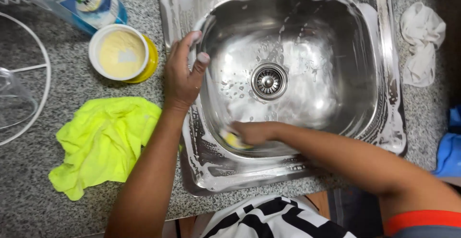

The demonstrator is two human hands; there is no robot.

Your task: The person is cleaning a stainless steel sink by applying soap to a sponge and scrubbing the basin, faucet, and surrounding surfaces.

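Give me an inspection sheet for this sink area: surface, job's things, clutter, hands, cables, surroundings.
Surface: speckled granite counter, dry-looking; steel sink streaked with soap foam.
Job's things: yellow sponge pressed against the sink's near wall; drain strainer in place.
Clutter: open tub of yellow cleaning paste, crumpled neon-yellow cloth, white rag, plastic-wrapped bottle.
Hands: left hand braced on the sink's left rim, soapy fingertips; right hand gripping the sponge.
Cables: nothing seen.
Surroundings: clear plastic container at left edge, blue item at right edge.
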